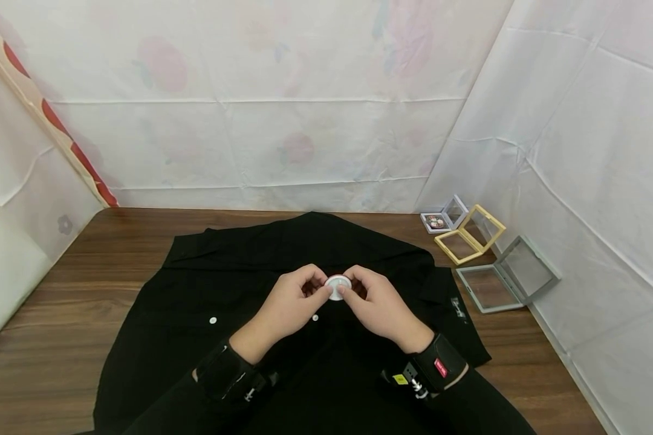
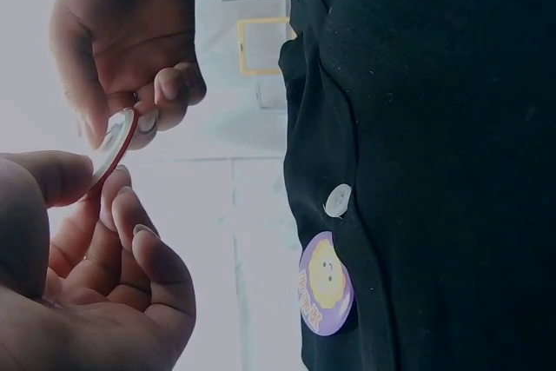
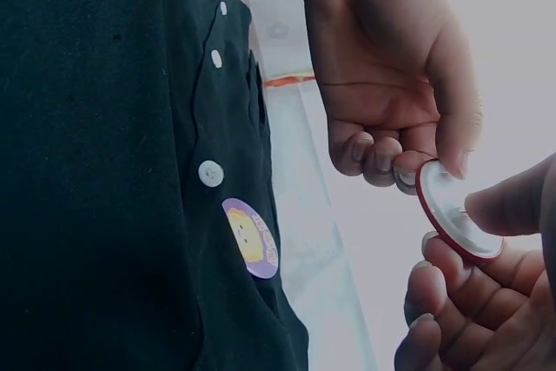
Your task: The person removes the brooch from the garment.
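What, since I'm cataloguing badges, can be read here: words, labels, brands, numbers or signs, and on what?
No text is legible.
Purple badge: lettering, too blurred to read.
Red-rimmed white badge: none visible.
Red tag on right wristband: too small to read.
Yellow label near that wristband: too small.
Pale print on black cloth: too small.

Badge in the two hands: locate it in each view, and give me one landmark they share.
Head: the badge, below centre, white side showing.
Left wrist: the badge, left side, seen at a slant.
Right wrist: the badge, right side, slightly below mid-height.
Shared landmark: the black shirt with white buttons.
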The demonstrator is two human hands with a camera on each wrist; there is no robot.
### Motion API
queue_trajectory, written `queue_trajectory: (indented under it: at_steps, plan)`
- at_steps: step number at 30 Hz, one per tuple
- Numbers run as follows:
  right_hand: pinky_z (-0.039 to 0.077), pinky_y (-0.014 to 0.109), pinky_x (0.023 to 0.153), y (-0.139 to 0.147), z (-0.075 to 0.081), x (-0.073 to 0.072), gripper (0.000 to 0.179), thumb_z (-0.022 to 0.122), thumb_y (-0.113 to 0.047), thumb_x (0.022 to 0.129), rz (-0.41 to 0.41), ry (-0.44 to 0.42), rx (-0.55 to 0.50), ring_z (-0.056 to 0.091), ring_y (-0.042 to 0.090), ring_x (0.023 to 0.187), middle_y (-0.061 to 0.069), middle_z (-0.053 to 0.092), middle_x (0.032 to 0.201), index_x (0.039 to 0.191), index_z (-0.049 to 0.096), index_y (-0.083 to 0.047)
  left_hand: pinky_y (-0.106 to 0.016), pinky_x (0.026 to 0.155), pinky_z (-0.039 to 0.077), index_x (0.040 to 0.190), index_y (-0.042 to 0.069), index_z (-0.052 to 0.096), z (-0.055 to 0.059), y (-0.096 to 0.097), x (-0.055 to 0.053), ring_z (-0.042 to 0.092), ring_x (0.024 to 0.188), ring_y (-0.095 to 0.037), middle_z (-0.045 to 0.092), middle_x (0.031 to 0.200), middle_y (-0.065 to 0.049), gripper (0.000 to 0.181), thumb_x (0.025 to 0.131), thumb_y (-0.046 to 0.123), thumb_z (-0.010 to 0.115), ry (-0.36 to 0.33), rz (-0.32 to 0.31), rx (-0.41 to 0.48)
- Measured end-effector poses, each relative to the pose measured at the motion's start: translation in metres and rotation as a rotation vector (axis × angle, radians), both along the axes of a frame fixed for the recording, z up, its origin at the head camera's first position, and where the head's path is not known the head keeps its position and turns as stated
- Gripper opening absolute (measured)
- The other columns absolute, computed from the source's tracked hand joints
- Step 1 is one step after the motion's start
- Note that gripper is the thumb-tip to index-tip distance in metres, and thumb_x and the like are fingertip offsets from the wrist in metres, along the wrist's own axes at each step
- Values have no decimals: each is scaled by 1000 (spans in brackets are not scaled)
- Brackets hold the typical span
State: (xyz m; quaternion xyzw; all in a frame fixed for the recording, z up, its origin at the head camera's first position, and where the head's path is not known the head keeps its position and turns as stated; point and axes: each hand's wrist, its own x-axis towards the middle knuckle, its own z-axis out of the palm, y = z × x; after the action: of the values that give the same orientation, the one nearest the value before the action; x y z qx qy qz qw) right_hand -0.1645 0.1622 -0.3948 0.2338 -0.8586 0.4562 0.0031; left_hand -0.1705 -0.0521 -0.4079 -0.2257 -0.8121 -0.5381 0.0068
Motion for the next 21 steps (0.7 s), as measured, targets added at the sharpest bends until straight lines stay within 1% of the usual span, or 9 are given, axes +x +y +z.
queue_trajectory:
  at_steps: [5, 12, 16, 21]
  plan:
    - [48, 30, 62, -1, -1, 0, 8, 61, -27, 106, -5, 24, 13, 55, 16, 69, -6, 62, 86, 107, 68, -21, -30, 62, 51, 93, 18, 66, 1, -1, 1, 59, 71, -15, 64, 84, 5, 8, 101, 15, 68, -1, 9, -6]
    - [47, 29, 59, -4, -2, 1, 7, 62, -23, 105, -36, 127, 88, 53, 12, 67, -7, 57, 84, 107, 68, -19, -29, 60, 51, 92, 18, 66, 1, 0, 1, 58, 69, -15, 64, 83, 4, 9, 101, 15, 68, -7, 10, -9]
    - [46, 29, 59, -5, -3, 1, 7, 63, -22, 105, -48, 144, 108, 52, 11, 66, -8, 56, 83, 108, 68, -19, -29, 59, 51, 93, 18, 66, 0, 0, 1, 58, 68, -15, 64, 82, 4, 9, 101, 15, 68, -9, 4, -11]
    - [46, 29, 60, -6, -4, 3, 9, 61, -22, 106, -62, 175, 173, 50, 8, 67, -8, 54, 84, 109, 68, -17, -30, 57, 51, 93, 17, 66, 1, -1, 1, 58, 66, -16, 64, 82, 4, 9, 101, 16, 68, -24, -4, -20]
